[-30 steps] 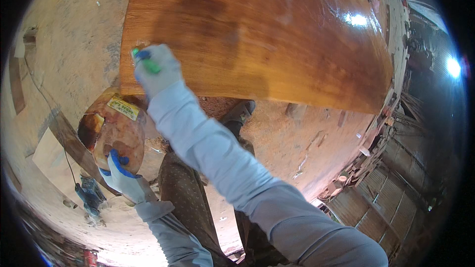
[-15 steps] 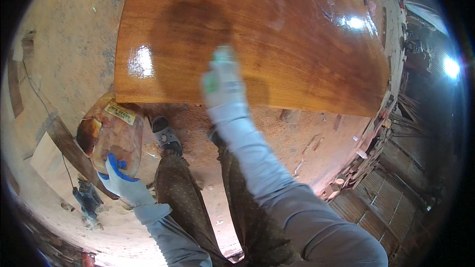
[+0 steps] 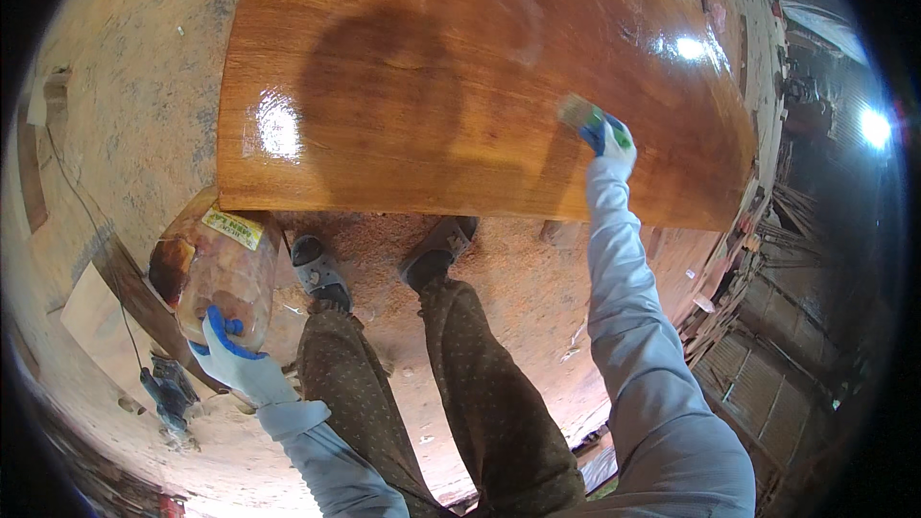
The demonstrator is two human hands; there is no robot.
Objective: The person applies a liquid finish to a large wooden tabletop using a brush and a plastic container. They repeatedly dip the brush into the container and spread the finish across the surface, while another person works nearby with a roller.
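My right hand (image 3: 614, 146), in a white and blue glove, is closed around a paintbrush (image 3: 578, 112) with pale bristles pointing left. The bristles are at the glossy orange-brown wooden panel (image 3: 518, 67); whether they touch it I cannot tell. My left hand (image 3: 240, 366), gloved the same way, grips the blue-capped neck end of a cloudy plastic jug (image 3: 230, 278). Brown staining coats the jug, and a dark opening shows in its side. A yellow label is on it. The jug is close by the panel's near left corner.
My sandalled feet (image 3: 321, 273) stand on the reddish dusty floor by the panel's near edge. At the left, a dark power tool (image 3: 170, 398) with a cord lies near wooden boards (image 3: 91, 317). Scrap wood (image 3: 705, 307) lines the right side.
My right hand has swung right across the panel with the paintbrush, from near its middle. My left hand and the jug have hardly moved.
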